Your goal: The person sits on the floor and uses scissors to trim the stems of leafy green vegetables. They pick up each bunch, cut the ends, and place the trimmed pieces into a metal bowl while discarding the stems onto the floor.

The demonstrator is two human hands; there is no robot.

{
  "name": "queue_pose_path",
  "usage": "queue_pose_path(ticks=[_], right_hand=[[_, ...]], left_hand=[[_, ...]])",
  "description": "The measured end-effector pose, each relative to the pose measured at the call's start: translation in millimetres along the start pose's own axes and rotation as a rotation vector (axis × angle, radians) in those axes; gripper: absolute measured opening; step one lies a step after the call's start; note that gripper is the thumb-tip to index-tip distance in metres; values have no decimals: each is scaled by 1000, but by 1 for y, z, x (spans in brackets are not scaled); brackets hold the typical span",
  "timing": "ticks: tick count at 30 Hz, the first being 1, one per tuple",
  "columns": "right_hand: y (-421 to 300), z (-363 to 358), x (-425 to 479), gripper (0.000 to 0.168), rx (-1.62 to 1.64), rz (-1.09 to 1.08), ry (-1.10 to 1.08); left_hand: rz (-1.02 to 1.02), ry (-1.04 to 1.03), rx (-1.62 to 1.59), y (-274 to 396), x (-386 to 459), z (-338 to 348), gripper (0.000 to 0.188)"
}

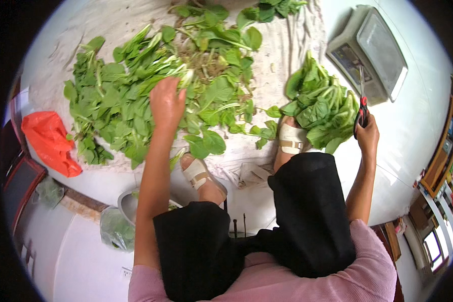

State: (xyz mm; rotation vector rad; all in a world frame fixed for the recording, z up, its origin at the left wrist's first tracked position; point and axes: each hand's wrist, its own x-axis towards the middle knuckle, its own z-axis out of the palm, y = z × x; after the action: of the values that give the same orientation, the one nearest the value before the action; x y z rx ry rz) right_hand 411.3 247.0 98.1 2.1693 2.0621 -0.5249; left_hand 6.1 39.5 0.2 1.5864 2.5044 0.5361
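Note:
Leafy green vegetables (124, 102) lie in a wide heap on a pale cloth (271, 56) spread over the floor. My left hand (168, 100) is on or just over the heap, beside some white stems; whether its fingers grip any of them cannot be told. Out to the right, my right hand (368, 130) holds scissors (363, 104) with black and red handles, blades pointing away from me. Left of the scissors, a separate pile of greens (321, 105) rests by my right foot. Roots and soil (207, 64) show among the plants in the upper middle.
A digital scale (370, 53) stands on the tiled floor at upper right. A red plastic bag (51, 143) lies at the cloth's left edge. Near my left arm are a metal bowl (127, 205) and a clear bag of greens (117, 228). Wooden shelving (441, 147) stands far right.

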Motion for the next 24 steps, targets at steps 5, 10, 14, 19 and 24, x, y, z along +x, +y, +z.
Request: queue_pose_path(ticks=[5,10,14,19,24], right_hand=[[23,42,35,26,132,-10,176],[-11,37,30,26,577,-298,205],[-60,42,2,22,685,-314,-106],[-98,60,-35,27,745,-376,-405],[-126,69,-53,25,734,-304,-691]], left_hand=[[-137,50,-368,-4,-1,4,11],[-394,122,-427,-8,8,4,7],[-125,-105,-11,-3,16,18,11],[-212,-484,197,9,26,14,21],[-368,-467,-315,-2,14,-3,30]])
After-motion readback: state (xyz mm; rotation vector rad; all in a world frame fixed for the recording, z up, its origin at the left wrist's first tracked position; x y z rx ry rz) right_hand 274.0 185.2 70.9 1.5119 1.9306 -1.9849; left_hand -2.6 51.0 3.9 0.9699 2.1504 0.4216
